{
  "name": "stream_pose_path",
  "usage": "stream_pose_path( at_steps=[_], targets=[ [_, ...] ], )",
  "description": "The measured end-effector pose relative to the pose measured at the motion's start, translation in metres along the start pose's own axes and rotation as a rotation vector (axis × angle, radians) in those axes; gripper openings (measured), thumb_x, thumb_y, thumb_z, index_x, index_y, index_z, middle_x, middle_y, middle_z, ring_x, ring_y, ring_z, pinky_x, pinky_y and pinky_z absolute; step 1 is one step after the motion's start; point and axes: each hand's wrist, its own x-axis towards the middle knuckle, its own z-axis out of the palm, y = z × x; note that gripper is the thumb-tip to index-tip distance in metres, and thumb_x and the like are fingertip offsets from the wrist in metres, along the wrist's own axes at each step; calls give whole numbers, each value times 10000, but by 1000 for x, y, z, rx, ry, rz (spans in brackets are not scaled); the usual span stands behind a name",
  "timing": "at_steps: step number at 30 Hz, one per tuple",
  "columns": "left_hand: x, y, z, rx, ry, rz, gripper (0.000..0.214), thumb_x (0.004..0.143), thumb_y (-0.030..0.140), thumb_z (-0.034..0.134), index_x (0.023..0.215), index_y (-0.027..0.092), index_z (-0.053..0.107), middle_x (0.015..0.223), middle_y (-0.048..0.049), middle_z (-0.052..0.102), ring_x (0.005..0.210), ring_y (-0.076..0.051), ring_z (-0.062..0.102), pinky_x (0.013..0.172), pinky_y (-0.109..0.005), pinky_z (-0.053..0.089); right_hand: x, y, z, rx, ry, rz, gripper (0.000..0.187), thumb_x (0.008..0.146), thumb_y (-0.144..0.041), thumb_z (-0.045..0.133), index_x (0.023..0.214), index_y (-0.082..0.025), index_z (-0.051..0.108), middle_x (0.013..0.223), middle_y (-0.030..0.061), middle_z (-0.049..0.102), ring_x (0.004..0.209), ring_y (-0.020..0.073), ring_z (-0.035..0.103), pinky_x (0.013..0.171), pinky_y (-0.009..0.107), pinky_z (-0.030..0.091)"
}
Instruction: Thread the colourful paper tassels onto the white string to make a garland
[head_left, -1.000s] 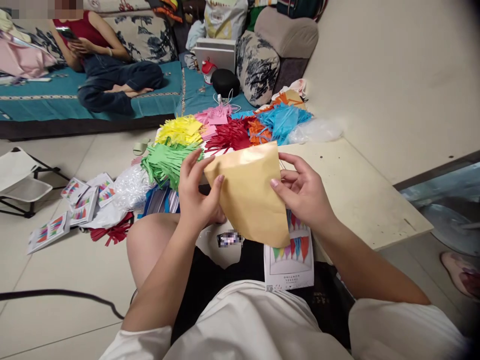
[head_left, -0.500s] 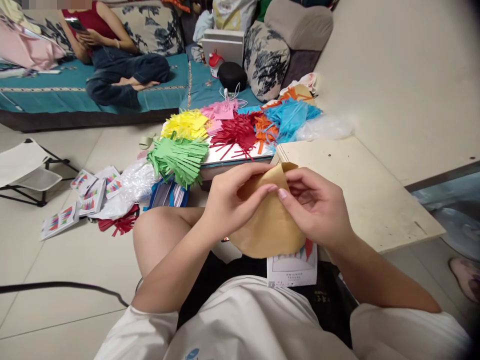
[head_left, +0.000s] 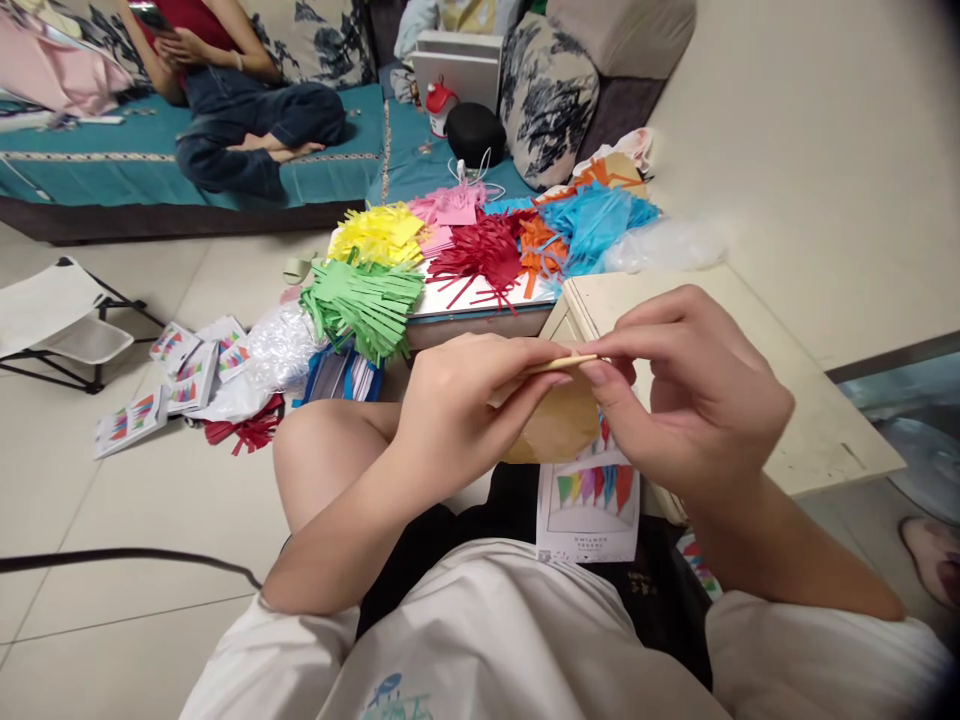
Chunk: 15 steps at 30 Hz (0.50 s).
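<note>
A piece of tan kraft paper hangs in front of me between both hands, its upper edge folded into a narrow strip. My left hand pinches that edge between thumb and fingers on the left side. At the strip's right end, my right hand closes thumb and forefinger on the paper. Just below lies a white printed card with a picture of coloured tassel bunting, resting on my lap. The paper covers part of it.
Fringed paper bundles in green, yellow, red and blue lie on a low table ahead. A wooden board is at my right. Printed packets lie on the floor. A person sits on the sofa.
The kraft paper's top has gone from a loose curl to a flattened, narrow folded edge. My right hand has moved right and up, and more of the card shows.
</note>
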Motion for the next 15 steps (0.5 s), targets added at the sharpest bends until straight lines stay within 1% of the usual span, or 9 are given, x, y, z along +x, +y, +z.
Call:
stream_pose_path(
  at_steps=[3, 8, 10, 13, 15],
  targets=[
    [-1, 4, -2, 15, 17, 0, 199, 1048, 368, 693, 1121, 229, 815, 1026, -52, 843, 866, -155, 773, 820, -261, 603, -1, -2, 1, 27, 0, 24, 134, 972, -181, 759, 1074, -265, 776, 949, 44, 709, 811, 192, 655, 673, 349, 528],
    [-3, 8, -5, 26, 21, -34, 227, 1069, 388, 654, 1078, 220, 807, 1000, -55, 834, 843, -153, 759, 810, -270, 601, -3, -1, 0, 62, -28, 52, 118, 983, -212, 765, 1083, -272, 754, 973, 44, 728, 841, 211, 686, 726, 374, 567],
    [-5, 8, -6, 29, 16, -47, 235, 1072, 403, 645, 1089, 234, 807, 1002, -55, 828, 855, -158, 759, 838, -285, 605, -4, -1, 0, 50, -36, 65, 170, 991, -213, 749, 1145, -283, 766, 982, 49, 739, 850, 223, 698, 726, 383, 583],
    [-6, 8, -7, 34, 15, -63, 250, 1080, 428, 624, 1097, 257, 807, 992, -48, 820, 863, -162, 757, 863, -299, 606, -4, -3, -2, 5, -66, 40, 310, 998, -211, 730, 1289, -314, 760, 1035, 52, 755, 864, 232, 705, 746, 395, 606],
    [-7, 8, -7, 35, 18, -67, 255, 1081, 440, 619, 1089, 264, 803, 973, -40, 817, 852, -160, 753, 860, -298, 606, -4, -5, -2, -25, -104, 25, 353, 994, -193, 727, 1317, -331, 753, 1058, 48, 754, 892, 239, 713, 780, 405, 615]
  ],
)
